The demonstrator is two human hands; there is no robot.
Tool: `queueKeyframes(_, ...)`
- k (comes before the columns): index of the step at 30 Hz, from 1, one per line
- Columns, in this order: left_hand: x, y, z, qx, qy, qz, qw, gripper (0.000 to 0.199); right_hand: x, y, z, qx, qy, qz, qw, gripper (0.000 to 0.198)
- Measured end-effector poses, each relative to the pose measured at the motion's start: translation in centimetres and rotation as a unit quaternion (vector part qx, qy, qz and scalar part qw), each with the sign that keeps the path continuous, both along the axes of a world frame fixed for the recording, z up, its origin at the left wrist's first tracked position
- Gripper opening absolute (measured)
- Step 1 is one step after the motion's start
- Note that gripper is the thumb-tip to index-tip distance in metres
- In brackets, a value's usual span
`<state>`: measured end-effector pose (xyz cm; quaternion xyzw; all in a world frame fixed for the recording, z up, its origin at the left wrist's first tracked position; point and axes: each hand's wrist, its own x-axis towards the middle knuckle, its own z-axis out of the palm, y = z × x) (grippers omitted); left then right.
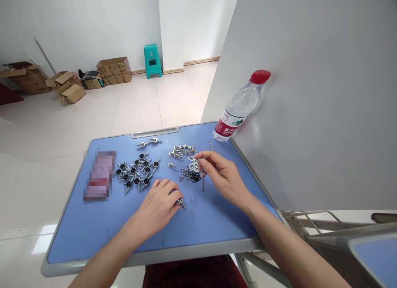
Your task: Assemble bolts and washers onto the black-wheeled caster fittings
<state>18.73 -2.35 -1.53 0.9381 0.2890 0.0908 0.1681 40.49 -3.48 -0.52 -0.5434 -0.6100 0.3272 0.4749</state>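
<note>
My left hand (163,199) rests low over the table, its fingers curled round a small metal fitting (180,202) whose pointed end sticks out to the right. My right hand (221,174) is pinched above the loose parts, with a thin brownish rod (203,183), like a screwdriver shaft, pointing down from its fingers. Close to those fingertips lie flat metal plates (194,167), small screws (185,172) and black rings (195,177). Behind them is an arc of round-headed metal pieces (182,149), with a single similar piece (171,165) to the left.
Several fittings with black discs (137,171) cover the table's left middle, beside a blurred purple object (99,176). Forked metal parts (149,142) lie at the back. A red-capped water bottle (238,108) stands at the back right against a grey panel (325,106). Another thin rod (211,145) lies nearby.
</note>
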Motion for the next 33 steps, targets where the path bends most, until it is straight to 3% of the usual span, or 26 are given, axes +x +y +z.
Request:
queueKeyframes(6,0.1,0.2,-0.3,0.007,-0.015,-0.016,1.000,0.005,-0.1,-0.6,0.7,0.024,-0.067,0.028,0.997,0.017)
queueKeyframes(16,0.5,-0.1,-1.2,0.006,-0.053,-0.026,0.998,0.020,-0.3,-0.8,1.7,0.060,-0.136,0.073,0.986,0.014)
queueKeyframes(33,0.6,-0.3,-1.7,-0.008,-0.053,0.028,0.998,0.014,-0.1,-0.6,0.9,0.022,-0.175,0.055,0.983,0.013)
